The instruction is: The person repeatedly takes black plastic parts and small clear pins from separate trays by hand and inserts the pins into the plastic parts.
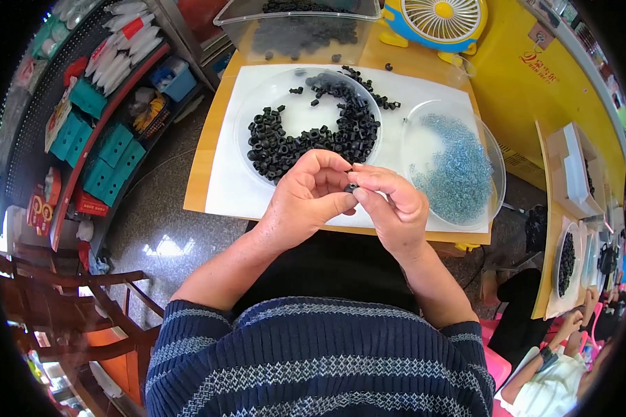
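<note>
My left hand point(306, 191) is closed, with thumb and forefinger pinching a small black hollow part point(352, 187). My right hand point(395, 208) meets it there, its thumb and fingertips pressed together against the same part; anything smaller between them is hidden. Just beyond my hands is a round clear dish point(240, 125) with many such black parts point(292, 147) heaped in a ring around a bare middle. To the right, another round clear dish point(497, 177) holds a spread of tiny transparent bluish pieces point(459, 170).
A white sheet point(224, 170) covers most of the wooden table point(198, 167). Loose black parts lie beyond the dish. At the back stand a clear bin point(240, 28) of black parts and a yellow-blue fan point(403, 31). Shelves point(111, 111) rise at left; another person's hand point(570, 325) shows at right.
</note>
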A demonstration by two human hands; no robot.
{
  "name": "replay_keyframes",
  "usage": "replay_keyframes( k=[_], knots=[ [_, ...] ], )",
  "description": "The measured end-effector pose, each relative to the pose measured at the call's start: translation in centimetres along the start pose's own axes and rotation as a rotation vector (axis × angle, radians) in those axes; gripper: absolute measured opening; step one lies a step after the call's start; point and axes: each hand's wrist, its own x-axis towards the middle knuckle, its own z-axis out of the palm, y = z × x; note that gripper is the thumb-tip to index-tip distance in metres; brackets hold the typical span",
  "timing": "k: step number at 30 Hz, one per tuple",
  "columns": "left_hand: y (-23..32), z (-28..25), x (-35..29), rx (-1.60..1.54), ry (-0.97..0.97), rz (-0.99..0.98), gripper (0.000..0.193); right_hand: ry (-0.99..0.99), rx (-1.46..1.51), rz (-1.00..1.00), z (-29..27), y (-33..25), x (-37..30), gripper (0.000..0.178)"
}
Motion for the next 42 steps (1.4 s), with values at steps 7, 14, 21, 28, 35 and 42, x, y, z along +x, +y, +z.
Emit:
replay_keyframes(
  k=[7, 14, 21, 28, 35, 42],
  knots=[
    [-0.3, -0.7, -0.4, -0.014, 0.033, 0.082, 0.023, -0.121, -0.085, -0.055, -0.1, 0.2, -0.2, 0.015],
    [0.1, -5.2, -2.4, 0.178, 0.214, 0.03, 0.012, 0.022, 0.038, 0.352, -2.4, 0.6, 2.8, 0.013],
    [0.4, -7.1, -2.3, 0.099, 0.265, 0.044, 0.012, -0.283, -0.458, 0.081, 0.6, 3.6, 7.4, 0.012],
    [-0.2, -8.2, -1.9, 0.086, 0.169, 0.012, 0.011, -0.535, -0.894, -0.152, 2.5, 8.4, 10.3, 0.01],
    [-0.5, -8.9, -1.7, 0.103, 0.121, -0.003, 0.009, -0.782, -1.145, -0.136, 3.5, 8.4, 11.4, 0.005],
    [0.2, -8.4, -1.2, 0.05, 0.104, -0.049, 0.012, -0.42, -0.601, 0.066, 2.7, 5.0, 10.7, 0.006]
  ],
)
